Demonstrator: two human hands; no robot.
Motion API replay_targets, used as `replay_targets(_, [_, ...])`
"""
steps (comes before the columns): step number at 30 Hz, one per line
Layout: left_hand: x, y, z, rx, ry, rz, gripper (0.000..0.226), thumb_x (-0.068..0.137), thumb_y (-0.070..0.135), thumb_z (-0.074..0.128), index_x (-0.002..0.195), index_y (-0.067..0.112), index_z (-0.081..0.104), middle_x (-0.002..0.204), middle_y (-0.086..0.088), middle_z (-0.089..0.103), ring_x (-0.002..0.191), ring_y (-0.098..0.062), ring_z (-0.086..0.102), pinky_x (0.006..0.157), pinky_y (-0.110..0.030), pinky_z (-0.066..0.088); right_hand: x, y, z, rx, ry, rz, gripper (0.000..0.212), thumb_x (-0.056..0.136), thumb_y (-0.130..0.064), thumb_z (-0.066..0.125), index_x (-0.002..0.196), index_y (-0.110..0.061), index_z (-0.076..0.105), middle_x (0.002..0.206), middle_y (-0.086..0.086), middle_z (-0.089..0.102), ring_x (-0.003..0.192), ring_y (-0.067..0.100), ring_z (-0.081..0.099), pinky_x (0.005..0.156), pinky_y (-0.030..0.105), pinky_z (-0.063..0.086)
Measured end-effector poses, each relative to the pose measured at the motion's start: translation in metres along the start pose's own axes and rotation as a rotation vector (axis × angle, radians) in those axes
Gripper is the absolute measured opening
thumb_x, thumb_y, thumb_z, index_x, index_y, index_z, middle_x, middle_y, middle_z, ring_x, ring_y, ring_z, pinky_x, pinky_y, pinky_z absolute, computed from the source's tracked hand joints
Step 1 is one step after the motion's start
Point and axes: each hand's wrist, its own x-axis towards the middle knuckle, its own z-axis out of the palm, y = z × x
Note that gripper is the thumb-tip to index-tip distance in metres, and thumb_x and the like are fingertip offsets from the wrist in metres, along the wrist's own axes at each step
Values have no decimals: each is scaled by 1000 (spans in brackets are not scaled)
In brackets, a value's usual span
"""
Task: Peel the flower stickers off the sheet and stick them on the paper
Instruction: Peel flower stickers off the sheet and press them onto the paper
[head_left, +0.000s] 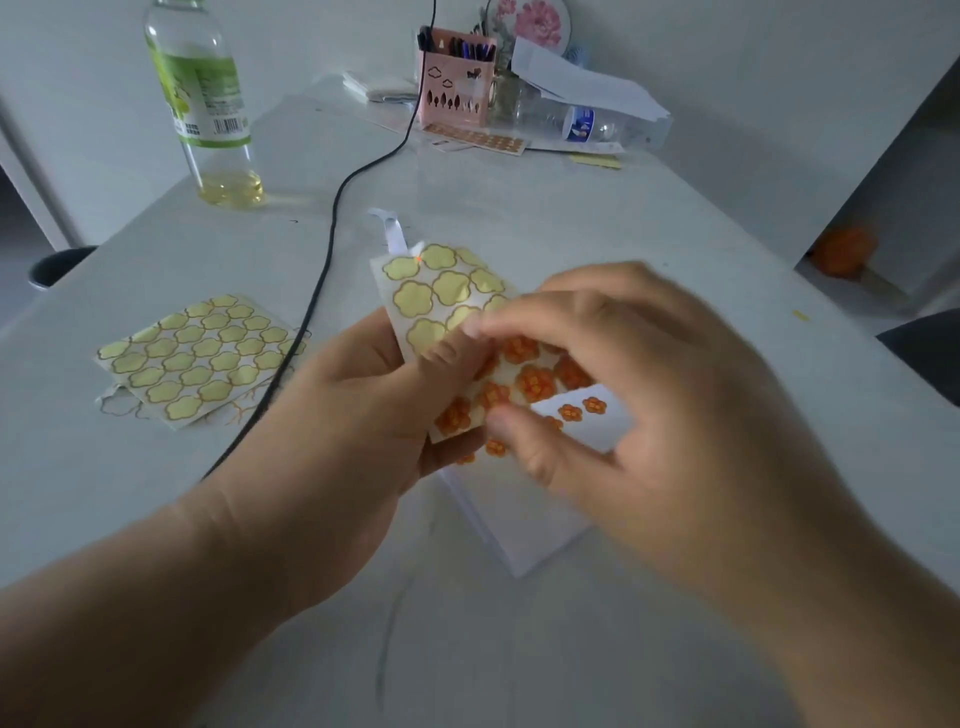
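Note:
My left hand (358, 410) holds a sticker sheet (441, 296) above the table; its upper part shows empty yellow flower outlines, its lower part orange flower stickers (535, 382). My right hand (623, 395) pinches at the sheet's middle with thumb and forefinger on a sticker; the motion is blurred. Under both hands lies white paper (524, 519) with several small orange flowers (582, 408) stuck on it.
A used sheet of yellow outlines (197, 358) lies at left beside a black cable (322, 280). A bottle with yellow liquid (208, 104) stands at the far left. A pink pen holder (457, 83), another sticker sheet (478, 137) and a lying plastic bottle (587, 122) sit at the back.

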Motion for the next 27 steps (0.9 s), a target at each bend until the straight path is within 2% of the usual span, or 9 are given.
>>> replay_targets(3, [2, 1, 0, -96, -9, 14, 16, 92, 40, 76, 89, 29, 88, 99, -4, 87, 88, -18, 84, 72, -28, 66, -1, -1, 5, 32, -44, 104, 46, 89, -43, 69, 133, -32, 63, 121, -16, 62, 108, 0, 59, 88, 8, 43])
replay_targets(5, [3, 3, -1, -137, -99, 38, 20, 92, 39, 74, 99, 25, 86, 109, -8, 85, 99, -22, 83, 81, -30, 65, -1, 2, 2, 50, -15, 162, 43, 91, -45, 68, 132, -34, 61, 121, -19, 64, 106, 0, 62, 85, 11, 47])
replay_targets(7, [2, 3, -2, -126, -150, 80, 14, 88, 30, 76, 98, 25, 84, 108, -7, 85, 101, -22, 83, 85, -27, 63, 0, 5, -2, 76, 26, 181, 36, 94, -47, 68, 128, -37, 61, 118, -21, 67, 104, 3, 66, 83, 19, 52])
replay_targets(10, [1, -2, -2, -41, -164, 116, 15, 84, 24, 78, 96, 30, 84, 104, -3, 86, 100, -18, 83, 84, -25, 63, 0, 9, -4, 102, 54, 198, 33, 93, -46, 67, 124, -36, 64, 114, -21, 69, 100, 4, 68, 83, 20, 53])
replay_targets(15, [1, -3, -3, 85, -88, 155, 14, 79, 39, 79, 91, 34, 85, 85, 7, 82, 80, -6, 79, 73, -19, 61, 1, 7, -2, 41, 78, 133, 26, 94, -37, 69, 119, -29, 72, 112, -12, 64, 103, -1, 58, 88, 9, 43])
replay_targets(19, [-3, -3, -4, 265, -94, 235, 18, 82, 46, 78, 98, 38, 85, 85, 6, 81, 78, -7, 73, 74, -25, 62, 0, 2, -3, 85, 97, 111, 22, 96, -37, 68, 114, -26, 71, 105, -15, 69, 99, 3, 64, 86, 15, 48])
replay_targets(22, [-5, -2, -4, 393, -104, 362, 15, 91, 37, 78, 104, 37, 84, 85, 12, 82, 74, -5, 74, 70, -25, 61, -1, -2, -4, 146, 87, 156, 18, 94, -38, 68, 109, -28, 70, 99, -22, 71, 101, 3, 69, 85, 21, 53])
replay_targets(25, [-5, -2, -5, 465, -92, 446, 17, 90, 35, 78, 106, 38, 84, 95, 11, 86, 85, -20, 83, 77, -36, 68, -1, -4, -6, 167, 80, 188, 15, 93, -41, 66, 104, -31, 69, 96, -24, 74, 102, -5, 70, 82, 15, 52])
replay_targets(27, [-6, -3, -5, 497, -82, 482, 19, 89, 36, 79, 107, 42, 84, 96, 14, 86, 87, -18, 84, 81, -35, 68, -1, -5, -7, 126, 74, 192, 13, 92, -40, 66, 101, -32, 70, 93, -25, 75, 99, -9, 69, 77, 9, 48])
